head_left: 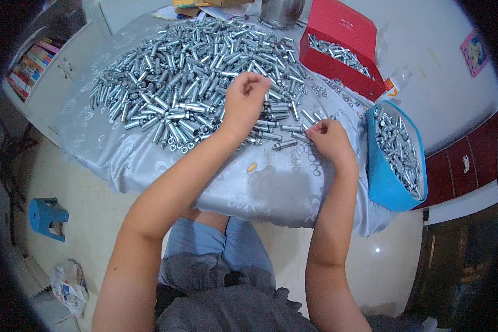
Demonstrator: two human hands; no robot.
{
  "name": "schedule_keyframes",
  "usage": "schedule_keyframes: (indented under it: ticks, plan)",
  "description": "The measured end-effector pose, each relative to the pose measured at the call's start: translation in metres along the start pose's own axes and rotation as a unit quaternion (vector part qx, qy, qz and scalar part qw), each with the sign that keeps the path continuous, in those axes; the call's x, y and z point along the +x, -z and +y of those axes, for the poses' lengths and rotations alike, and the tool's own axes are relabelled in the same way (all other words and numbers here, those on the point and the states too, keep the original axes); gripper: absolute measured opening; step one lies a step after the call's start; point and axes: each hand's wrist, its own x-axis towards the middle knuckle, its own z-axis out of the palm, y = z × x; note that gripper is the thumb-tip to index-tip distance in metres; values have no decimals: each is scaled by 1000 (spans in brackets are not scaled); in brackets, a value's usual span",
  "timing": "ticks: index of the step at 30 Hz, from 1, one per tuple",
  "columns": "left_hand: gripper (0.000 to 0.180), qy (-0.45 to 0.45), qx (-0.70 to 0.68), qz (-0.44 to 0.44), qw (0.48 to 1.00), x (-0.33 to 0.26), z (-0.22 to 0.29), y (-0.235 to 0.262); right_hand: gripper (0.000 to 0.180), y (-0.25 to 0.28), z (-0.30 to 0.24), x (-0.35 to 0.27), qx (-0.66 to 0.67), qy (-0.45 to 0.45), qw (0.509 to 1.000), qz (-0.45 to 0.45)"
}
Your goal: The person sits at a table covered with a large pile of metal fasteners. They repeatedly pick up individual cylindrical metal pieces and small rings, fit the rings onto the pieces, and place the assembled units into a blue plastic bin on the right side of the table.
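A large heap of silvery metal expansion bolts (199, 72) covers much of the cloth-covered table. Over the heap's right part is my left hand (244, 102), its fingers curled together; whatever they may hold is hidden. My right hand (333, 143) is at the heap's right edge, thumb and fingertips pinched together beside a few loose expansion bolts (289, 128). What sits in that pinch is too small to make out. One more expansion bolt (285, 145) lies on the cloth just left of my right hand.
A blue bin (374, 180) full of metal pieces stands at the table's right edge. Behind it are an open red box (343, 71) with more bolts and a plastic bottle (397, 82). A metal pot (282, 12) stands at the back. A blue stool (45, 216) is on the floor, left.
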Motion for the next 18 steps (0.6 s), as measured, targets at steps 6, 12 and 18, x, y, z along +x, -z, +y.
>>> schedule_keyframes:
  ticks: [6,12,18]
  plan:
    - [16,-104,100,66,987,47,-2,46,21,-1,0,-1,-28,-2,999,35]
    - [24,-86,724,54,682,88,-10,156,19,-7,-4,-1,-24,-12,999,44]
    - [19,-34,786,3,618,106,-1,150,21,-9,3,1,-19,-10,999,41]
